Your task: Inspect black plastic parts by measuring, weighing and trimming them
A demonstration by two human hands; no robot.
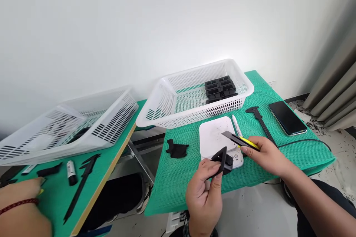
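My left hand point(205, 195) is closed on a black plastic part point(227, 163) with a flat rim, held up over the table's front edge. In my right hand point(265, 156) is a yellow and black utility knife point(244, 142), its blade out and pointing left. The blade is apart from the part, above a white digital scale point(215, 136) with dark crumbs on its plate. Left of the scale lies a crumpled black cloth-like piece point(177, 149). A white marker point(236, 125) lies along the scale's right side.
A white plastic basket point(167, 120) behind the scale holds several black parts point(221, 88). Black calipers point(261, 123) and a phone point(287, 117) lie at right. Across a gap, another person's hand point(25, 196) works at a second table with a basket point(111, 133), calipers point(82, 187) and marker point(71, 173).
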